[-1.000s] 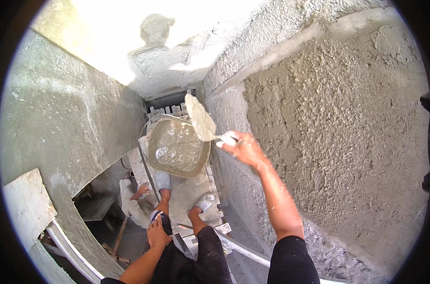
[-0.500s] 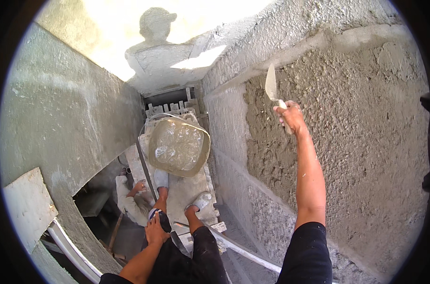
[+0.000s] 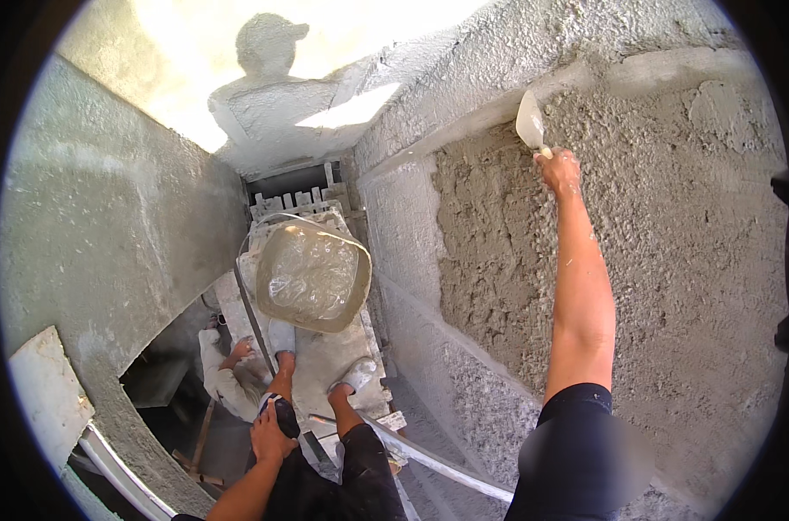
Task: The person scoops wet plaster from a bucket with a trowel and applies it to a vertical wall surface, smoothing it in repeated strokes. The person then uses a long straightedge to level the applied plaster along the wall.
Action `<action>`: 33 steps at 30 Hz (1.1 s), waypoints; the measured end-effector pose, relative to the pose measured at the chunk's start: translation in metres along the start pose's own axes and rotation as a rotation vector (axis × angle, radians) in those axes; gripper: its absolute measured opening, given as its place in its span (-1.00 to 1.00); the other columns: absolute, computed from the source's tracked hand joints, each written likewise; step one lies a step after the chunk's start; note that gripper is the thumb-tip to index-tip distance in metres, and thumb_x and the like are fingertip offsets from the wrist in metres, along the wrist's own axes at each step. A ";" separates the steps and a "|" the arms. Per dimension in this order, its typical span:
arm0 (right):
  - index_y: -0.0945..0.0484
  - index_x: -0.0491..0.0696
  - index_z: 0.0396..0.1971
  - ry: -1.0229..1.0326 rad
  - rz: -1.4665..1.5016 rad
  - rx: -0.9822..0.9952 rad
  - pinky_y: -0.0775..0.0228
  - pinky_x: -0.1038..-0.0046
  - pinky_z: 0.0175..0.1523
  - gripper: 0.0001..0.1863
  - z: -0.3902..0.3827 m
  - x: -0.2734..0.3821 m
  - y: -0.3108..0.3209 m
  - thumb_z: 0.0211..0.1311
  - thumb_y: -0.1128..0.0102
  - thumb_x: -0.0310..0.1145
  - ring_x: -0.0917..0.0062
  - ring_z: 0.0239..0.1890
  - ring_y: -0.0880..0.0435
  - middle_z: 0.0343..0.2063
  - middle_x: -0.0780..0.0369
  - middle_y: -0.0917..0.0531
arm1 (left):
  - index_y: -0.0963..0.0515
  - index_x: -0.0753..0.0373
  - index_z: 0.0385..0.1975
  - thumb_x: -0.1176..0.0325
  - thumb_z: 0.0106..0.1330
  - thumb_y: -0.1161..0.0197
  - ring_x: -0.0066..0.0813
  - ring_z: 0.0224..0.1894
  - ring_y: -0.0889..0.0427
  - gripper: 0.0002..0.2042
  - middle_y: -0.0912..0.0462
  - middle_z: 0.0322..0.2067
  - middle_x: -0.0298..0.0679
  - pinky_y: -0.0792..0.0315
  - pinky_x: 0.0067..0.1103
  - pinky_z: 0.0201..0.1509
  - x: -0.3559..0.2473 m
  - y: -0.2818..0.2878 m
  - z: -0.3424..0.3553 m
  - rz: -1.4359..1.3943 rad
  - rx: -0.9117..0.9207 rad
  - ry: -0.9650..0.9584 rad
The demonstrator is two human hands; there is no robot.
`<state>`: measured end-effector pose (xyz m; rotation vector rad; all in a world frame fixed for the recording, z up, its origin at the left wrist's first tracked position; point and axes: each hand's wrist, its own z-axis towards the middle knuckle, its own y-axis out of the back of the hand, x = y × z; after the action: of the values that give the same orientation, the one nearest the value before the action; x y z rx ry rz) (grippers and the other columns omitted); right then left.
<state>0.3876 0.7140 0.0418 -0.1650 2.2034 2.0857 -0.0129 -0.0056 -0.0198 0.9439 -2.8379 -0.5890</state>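
Observation:
My right hand is closed around the pale handle of a pointed trowel, arm stretched far up to the right. The blade lies at the top of a patch of rough wet mortar on the right wall, just below a smoother band; whether it touches cannot be told. My left hand rests on my bent left knee, fingers lying over the dark cloth and holding nothing. Ahead of my feet, a square bucket with a wire handle contains wet grey mortar.
I stand on a narrow plank platform. Below it on the left, another person is partly visible beside a dark opening. A pale pole slants past my legs. A plastered wall and a loose board are at left.
My right hand and the trowel have moved up and slightly right along the wall, the blade now at the patch's upper edge. The left hand stays on the knee; the view has shifted slightly.

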 end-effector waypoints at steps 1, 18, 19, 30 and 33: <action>-0.73 -0.12 -0.15 -0.018 0.016 -0.006 -0.54 0.14 0.06 -0.53 0.001 -0.002 0.023 0.22 -0.36 0.02 0.12 -0.19 -0.78 -0.29 -0.01 -0.76 | 0.04 0.15 0.55 0.11 -0.20 -0.64 -0.09 0.32 -0.41 0.25 -0.43 0.29 -0.14 -0.31 -0.29 0.41 -0.001 0.002 -0.001 -0.011 -0.005 -0.008; -0.67 -0.09 0.03 -0.097 0.005 -0.281 -0.53 0.10 0.13 -0.56 -0.076 -0.018 0.250 0.25 -0.32 -0.14 0.08 0.02 -0.71 -0.11 -0.06 -0.73 | 0.11 0.14 0.57 0.14 -0.19 -0.64 -0.09 0.34 -0.42 0.28 -0.43 0.31 -0.13 -0.31 -0.31 0.43 -0.014 0.009 -0.005 -0.034 -0.022 0.033; -0.61 -0.09 0.05 -0.125 -0.035 -0.268 -0.54 0.10 0.11 -0.58 -0.093 -0.016 0.258 0.28 -0.28 -0.16 0.09 0.00 -0.72 -0.11 -0.03 -0.74 | 0.12 0.14 0.57 0.15 -0.19 -0.64 -0.09 0.34 -0.42 0.28 -0.43 0.32 -0.13 -0.30 -0.31 0.44 -0.015 0.009 -0.008 -0.017 -0.022 0.065; -0.69 -0.03 -0.07 0.263 0.798 0.476 -0.48 0.49 -0.30 -0.65 -0.279 0.025 0.343 0.25 -0.48 -0.16 0.63 -0.46 -0.60 -0.49 0.31 -0.65 | -0.05 0.19 0.54 0.30 0.09 -0.51 0.02 0.36 -0.44 0.00 -0.45 0.31 0.12 -0.32 -0.30 0.44 0.022 -0.026 -0.035 -0.520 -0.181 0.010; -0.69 -0.08 -0.10 0.271 1.323 0.753 -0.41 0.60 -0.48 -0.73 -0.270 0.028 0.344 0.33 -0.39 -0.23 0.73 -0.59 -0.50 -0.50 0.36 -0.65 | -0.05 0.19 0.54 0.30 0.11 -0.50 0.03 0.35 -0.46 -0.02 -0.45 0.31 0.14 -0.33 -0.31 0.43 0.047 -0.031 -0.037 -0.589 -0.211 0.053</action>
<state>0.3084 0.4625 0.3918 1.4824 3.5780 1.2162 -0.0258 -0.0690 0.0010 1.7220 -2.3635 -0.8730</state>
